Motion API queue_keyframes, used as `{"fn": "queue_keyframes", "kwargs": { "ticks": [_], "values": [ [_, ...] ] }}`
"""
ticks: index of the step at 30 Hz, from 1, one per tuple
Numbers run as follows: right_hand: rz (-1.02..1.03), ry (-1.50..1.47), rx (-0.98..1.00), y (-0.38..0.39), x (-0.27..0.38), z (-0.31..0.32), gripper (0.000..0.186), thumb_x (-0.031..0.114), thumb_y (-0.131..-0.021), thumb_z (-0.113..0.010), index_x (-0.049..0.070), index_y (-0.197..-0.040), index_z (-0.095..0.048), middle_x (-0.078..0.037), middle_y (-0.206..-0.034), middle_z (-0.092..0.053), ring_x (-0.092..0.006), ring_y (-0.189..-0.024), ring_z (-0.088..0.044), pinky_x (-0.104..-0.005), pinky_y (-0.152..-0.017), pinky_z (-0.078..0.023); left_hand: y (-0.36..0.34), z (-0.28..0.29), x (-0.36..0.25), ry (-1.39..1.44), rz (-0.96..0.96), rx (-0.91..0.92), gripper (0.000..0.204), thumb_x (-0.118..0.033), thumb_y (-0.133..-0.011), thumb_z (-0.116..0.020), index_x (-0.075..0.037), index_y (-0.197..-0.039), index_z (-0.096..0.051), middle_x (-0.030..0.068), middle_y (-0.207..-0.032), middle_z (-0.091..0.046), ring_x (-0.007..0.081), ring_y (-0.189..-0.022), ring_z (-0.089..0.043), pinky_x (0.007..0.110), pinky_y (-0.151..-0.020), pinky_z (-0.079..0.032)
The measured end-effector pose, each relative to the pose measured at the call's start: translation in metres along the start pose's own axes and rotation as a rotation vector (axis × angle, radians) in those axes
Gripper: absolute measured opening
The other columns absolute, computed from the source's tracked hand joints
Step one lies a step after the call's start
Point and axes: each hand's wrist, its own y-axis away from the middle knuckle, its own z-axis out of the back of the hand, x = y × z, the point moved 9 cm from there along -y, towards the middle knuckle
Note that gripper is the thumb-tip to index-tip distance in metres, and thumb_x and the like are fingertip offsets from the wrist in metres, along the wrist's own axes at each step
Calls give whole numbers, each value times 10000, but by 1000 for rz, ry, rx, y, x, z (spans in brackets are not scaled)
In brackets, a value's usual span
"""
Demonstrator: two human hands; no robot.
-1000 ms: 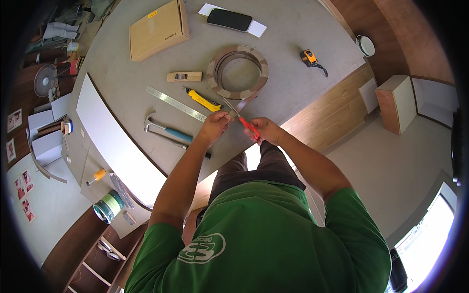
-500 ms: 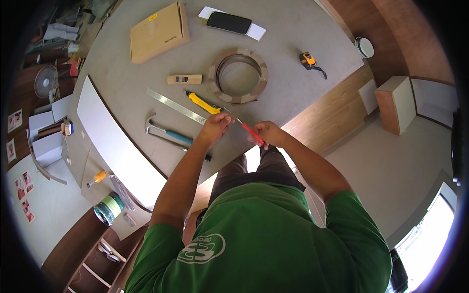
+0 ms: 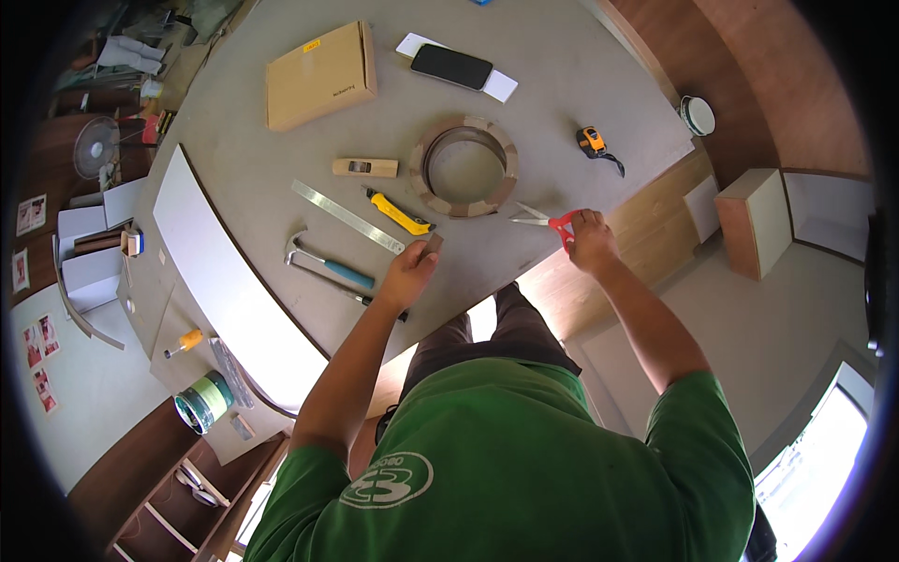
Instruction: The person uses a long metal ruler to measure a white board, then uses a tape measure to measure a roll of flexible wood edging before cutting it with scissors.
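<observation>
Pinched in my left hand [image 3: 406, 281] is a small flat brown piece [image 3: 434, 245], its end sticking out past the fingertips. My right hand [image 3: 592, 245] grips red-handled scissors [image 3: 560, 223] at the table's near edge, their blades spread and pointing left. Beyond the hands lies a brown banding coil [image 3: 420, 153] bound with tape. A yellow utility knife [image 3: 400, 213] and a steel ruler [image 3: 345, 215] rest just past my left hand, the ruler's end close to the fingers. To the left of that hand is a hammer [image 3: 343, 268] with a blue grip, next to another dark-handled tool.
A small wooden hand plane [image 3: 365, 168], a cardboard box [image 3: 320, 77] and a black phone [image 3: 451, 67] on a white strip lie farther back on the grey table. An orange tape measure [image 3: 592, 142] sits at the right. A white curved panel [image 3: 220, 272] borders the left side.
My right hand has moved right, away from my left, carrying the scissors; their blades now show spread. My left hand has shifted slightly, still pinching the brown piece. The whole view has tilted a little.
</observation>
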Motion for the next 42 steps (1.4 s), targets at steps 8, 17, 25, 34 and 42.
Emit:
{"fn": "queue_keyframes", "kwargs": {
  "ticks": [8, 17, 25, 34, 42],
  "values": [
    [88, -90, -1, -61, 10, 29, 372, 121, -797, -654, 61, -1157, -581, -141, -1258, -523, -339, -1254, -450, -422, -987, -468, 14, 20, 1, -60, -29, -163, 146, -157, -957, -589, -36, -1038, -577, -33, -794, -533, 47, -685, -459, 226, -613, -395],
    [665, 196, -48, -80, 162, 14, 300, 238, -818, -669, 127, -1095, -637, -82, -1130, -616, -287, -1170, -525, -514, -1135, -257, 24, 17, -5, -114, -106, -197, 135, -191, -960, -598, -79, -1032, -579, -41, -750, -517, 47, -619, -463, 228, -532, -404],
    [682, 317, 161, -61, 168, -22, 196, 205, -779, -670, 144, -965, -677, -74, -1008, -641, -254, -1056, -579, -452, -1006, -354, 27, 18, 16, -53, -37, -214, 116, -129, -932, -604, -27, -976, -571, 12, -840, -590, 75, -761, -517, 253, -693, -440],
    [580, 165, 37, -38, 185, -29, 408, 178, -776, -650, 104, -1172, -584, -82, -1120, -550, -265, -1143, -475, -469, -976, -360, 21, 16, 32, -167, -118, -228, 111, -176, -954, -601, -79, -1005, -577, -39, -741, -507, 44, -590, -447, 234, -507, -377],
    [629, 141, -18, -36, 176, -31, 401, 119, -742, -653, 99, -1135, -574, -86, -1105, -555, -285, -1111, -503, -445, -982, -381, 25, 17, 29, -73, -113, -215, 107, -172, -952, -596, -76, -992, -569, -29, -711, -511, 53, -570, -455, 238, -503, -388]
  ]
}}
